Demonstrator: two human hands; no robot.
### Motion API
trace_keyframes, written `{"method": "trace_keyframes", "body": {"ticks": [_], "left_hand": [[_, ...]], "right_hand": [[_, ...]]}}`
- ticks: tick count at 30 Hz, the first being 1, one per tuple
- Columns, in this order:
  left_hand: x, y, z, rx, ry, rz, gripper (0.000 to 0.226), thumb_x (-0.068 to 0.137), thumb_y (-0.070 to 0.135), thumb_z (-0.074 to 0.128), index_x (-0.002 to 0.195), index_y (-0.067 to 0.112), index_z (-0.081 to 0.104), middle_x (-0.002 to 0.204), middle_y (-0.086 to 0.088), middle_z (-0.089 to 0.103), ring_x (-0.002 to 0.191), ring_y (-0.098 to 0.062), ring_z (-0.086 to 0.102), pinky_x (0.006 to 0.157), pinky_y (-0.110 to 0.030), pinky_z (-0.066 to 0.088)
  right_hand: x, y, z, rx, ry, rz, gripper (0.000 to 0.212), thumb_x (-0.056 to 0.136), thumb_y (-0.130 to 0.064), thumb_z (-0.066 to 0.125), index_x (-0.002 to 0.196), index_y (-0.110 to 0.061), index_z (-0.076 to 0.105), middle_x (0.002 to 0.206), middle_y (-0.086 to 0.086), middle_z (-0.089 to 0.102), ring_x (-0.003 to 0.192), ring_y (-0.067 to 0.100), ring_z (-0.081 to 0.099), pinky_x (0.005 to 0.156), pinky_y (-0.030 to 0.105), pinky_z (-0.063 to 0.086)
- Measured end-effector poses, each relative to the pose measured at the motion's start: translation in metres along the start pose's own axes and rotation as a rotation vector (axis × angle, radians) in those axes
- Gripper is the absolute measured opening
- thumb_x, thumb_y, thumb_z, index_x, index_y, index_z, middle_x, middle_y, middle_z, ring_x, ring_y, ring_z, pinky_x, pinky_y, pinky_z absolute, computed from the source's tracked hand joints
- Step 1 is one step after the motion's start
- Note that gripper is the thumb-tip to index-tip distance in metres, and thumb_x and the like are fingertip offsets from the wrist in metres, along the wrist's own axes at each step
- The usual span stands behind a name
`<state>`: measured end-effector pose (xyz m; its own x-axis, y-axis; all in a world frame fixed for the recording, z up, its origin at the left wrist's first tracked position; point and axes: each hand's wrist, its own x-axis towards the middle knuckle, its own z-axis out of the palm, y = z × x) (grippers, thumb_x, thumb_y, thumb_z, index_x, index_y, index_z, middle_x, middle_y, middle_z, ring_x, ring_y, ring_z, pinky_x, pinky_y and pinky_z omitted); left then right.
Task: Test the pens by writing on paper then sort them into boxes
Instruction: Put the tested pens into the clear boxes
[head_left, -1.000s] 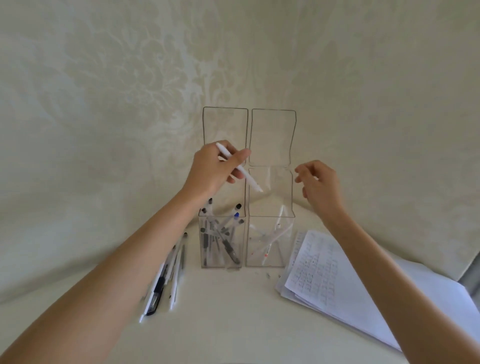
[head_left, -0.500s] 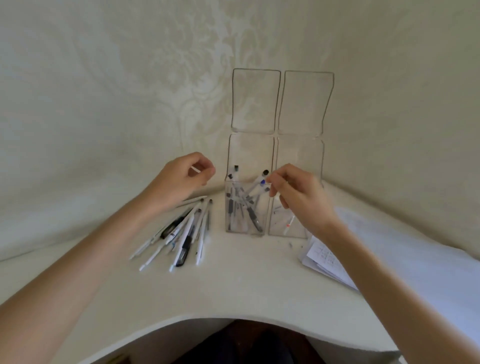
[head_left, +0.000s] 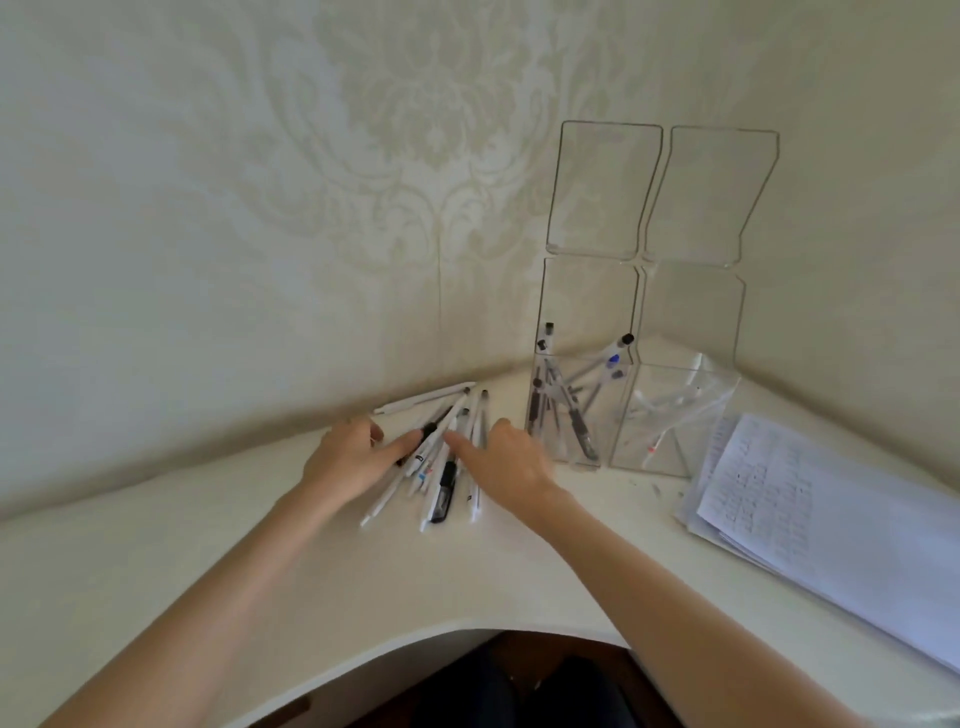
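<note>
Left grip and right grip lie palm-down, fingers stretched straight onto the loose pens between them, pinching nothing. Two clear boxes stand just right of the right grip, one paper stack beyond. The pens overlap too much to count.

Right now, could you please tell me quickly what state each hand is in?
Left hand: open, fingers laid on the loose pens.
Right hand: open, forefinger reaching onto the same pens, gripping nothing.
</note>
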<state>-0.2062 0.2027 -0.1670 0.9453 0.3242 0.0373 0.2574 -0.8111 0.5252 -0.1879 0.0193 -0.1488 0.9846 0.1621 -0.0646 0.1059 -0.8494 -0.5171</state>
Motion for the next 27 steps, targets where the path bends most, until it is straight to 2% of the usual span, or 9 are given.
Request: {"method": "trace_keyframes", "body": {"ticks": [2, 4, 8, 12, 14, 16, 18, 22, 27], "left_hand": [[-0.001, 0.009, 0.001, -0.022, -0.029, 0.011, 0.066, 0.071, 0.073, 0.054, 0.056, 0.009, 0.048, 0.057, -0.012, 0.047, 0.067, -0.035, 0.055, 0.055, -0.042, 0.043], [0.002, 0.016, 0.001, -0.007, -0.082, 0.011, 0.065, 0.065, 0.074, 0.059, 0.050, 0.015, 0.037, 0.049, 0.001, 0.036, 0.049, -0.022, 0.043, 0.044, -0.031, 0.028], [0.012, 0.027, -0.004, 0.004, -0.228, -0.042, 0.066, 0.064, 0.075, 0.059, 0.054, 0.014, 0.036, 0.052, 0.002, 0.037, 0.051, -0.016, 0.039, 0.048, -0.027, 0.025], [0.012, 0.048, -0.001, 0.097, -0.299, 0.023, 0.065, 0.068, 0.076, 0.054, 0.063, 0.012, 0.045, 0.063, 0.000, 0.048, 0.072, -0.018, 0.050, 0.058, -0.029, 0.035], [0.015, 0.053, 0.003, 0.078, -0.332, 0.058, 0.060, 0.071, 0.070, 0.057, 0.078, 0.010, 0.054, 0.075, -0.001, 0.057, 0.085, -0.020, 0.057, 0.068, -0.030, 0.042], [0.019, 0.051, 0.006, -0.009, -0.342, 0.063, 0.052, 0.074, 0.061, 0.062, 0.089, 0.011, 0.059, 0.083, -0.003, 0.063, 0.084, -0.021, 0.060, 0.072, -0.031, 0.045], [0.020, 0.046, 0.007, -0.075, -0.306, 0.075, 0.043, 0.078, 0.054, 0.063, 0.085, 0.011, 0.060, 0.078, -0.003, 0.062, 0.076, -0.021, 0.059, 0.066, -0.030, 0.043], [0.015, 0.042, 0.005, -0.207, -0.254, 0.084, 0.023, 0.089, 0.033, 0.058, 0.070, 0.019, 0.056, 0.066, 0.003, 0.057, 0.065, -0.018, 0.056, 0.054, -0.023, 0.037], [0.009, 0.038, -0.009, -0.622, -0.189, -0.017, 0.021, 0.090, 0.029, 0.058, 0.079, 0.011, 0.059, 0.072, -0.006, 0.060, 0.063, -0.017, 0.057, 0.062, -0.028, 0.045]], "right_hand": [[0.008, -0.005, -0.001, 0.150, -0.039, 0.054, 0.055, 0.088, -0.063, 0.046, 0.088, -0.008, 0.049, 0.076, 0.004, 0.054, 0.070, 0.021, 0.055, 0.054, 0.029, 0.038], [0.014, -0.006, -0.004, 0.354, -0.059, 0.107, 0.044, 0.090, -0.051, 0.053, 0.078, -0.010, 0.047, 0.065, 0.001, 0.046, 0.059, 0.015, 0.046, 0.052, 0.027, 0.035], [0.012, -0.002, -0.004, 0.551, -0.084, 0.113, 0.038, 0.096, -0.031, 0.049, 0.063, -0.013, 0.042, 0.057, 0.002, 0.039, 0.048, 0.014, 0.036, 0.050, 0.024, 0.032], [0.006, 0.002, -0.010, 0.736, -0.177, 0.187, 0.020, 0.093, -0.012, 0.040, 0.088, -0.007, 0.059, 0.046, 0.002, 0.041, 0.036, 0.012, 0.030, 0.039, 0.018, 0.023], [0.003, 0.003, -0.013, 0.763, -0.222, 0.200, 0.024, 0.094, -0.013, 0.037, 0.092, -0.010, 0.060, 0.038, -0.003, 0.039, 0.033, 0.011, 0.027, 0.038, 0.017, 0.020], [0.000, 0.004, -0.015, 0.749, -0.242, 0.187, 0.024, 0.095, -0.017, 0.037, 0.083, -0.015, 0.058, 0.037, -0.004, 0.038, 0.035, 0.011, 0.027, 0.038, 0.018, 0.020], [-0.003, 0.004, -0.016, 0.748, -0.254, 0.165, 0.023, 0.097, -0.019, 0.037, 0.090, -0.017, 0.060, 0.040, -0.003, 0.039, 0.038, 0.011, 0.027, 0.039, 0.019, 0.021], [-0.003, 0.006, -0.016, 0.735, -0.284, 0.144, 0.031, 0.099, -0.025, 0.040, 0.110, -0.006, 0.061, 0.050, 0.000, 0.045, 0.040, 0.011, 0.033, 0.038, 0.017, 0.026], [-0.003, 0.007, -0.015, 0.720, -0.260, 0.066, 0.026, 0.098, -0.029, 0.047, 0.092, -0.007, 0.060, 0.055, 0.003, 0.052, 0.038, 0.010, 0.038, 0.038, 0.016, 0.030]]}}
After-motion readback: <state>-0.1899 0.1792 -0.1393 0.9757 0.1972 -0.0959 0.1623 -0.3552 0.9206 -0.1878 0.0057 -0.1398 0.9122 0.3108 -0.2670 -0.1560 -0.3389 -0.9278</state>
